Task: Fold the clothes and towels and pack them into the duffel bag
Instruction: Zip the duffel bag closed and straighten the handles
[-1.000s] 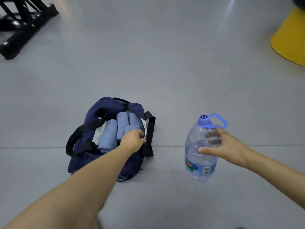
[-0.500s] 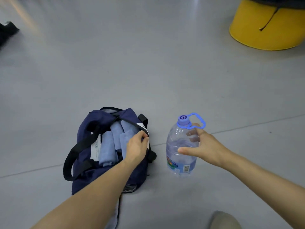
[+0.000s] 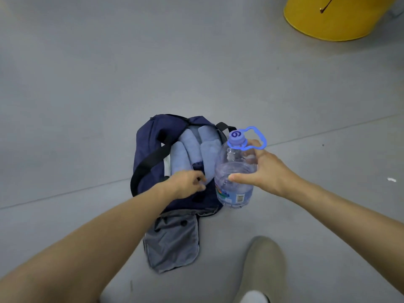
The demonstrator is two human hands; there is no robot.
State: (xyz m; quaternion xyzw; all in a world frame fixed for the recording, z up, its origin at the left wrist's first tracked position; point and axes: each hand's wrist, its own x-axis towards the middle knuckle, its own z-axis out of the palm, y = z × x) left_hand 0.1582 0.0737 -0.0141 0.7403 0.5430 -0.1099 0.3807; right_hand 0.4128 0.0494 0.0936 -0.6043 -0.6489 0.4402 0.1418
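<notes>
Reaching down, I have the navy fabric duffel bag (image 3: 150, 138) lying open on the grey floor, with rolled light-blue towels (image 3: 185, 149) packed side by side inside it. My left hand (image 3: 188, 185) sits at the bag's near rim, fingers curled; whether they pinch the fabric I cannot tell. A folded grey garment (image 3: 175, 243) lies flat on the floor against the bag's near end. My right hand (image 3: 269, 169) grips a clear plastic water bottle (image 3: 235, 171) with a blue cap, thumb and fingers wrapped round its shoulder, upright at the bag's right edge. My beige shoe (image 3: 262, 265) shows below, and a yellow round tub (image 3: 334, 18) stands well apart.
</notes>
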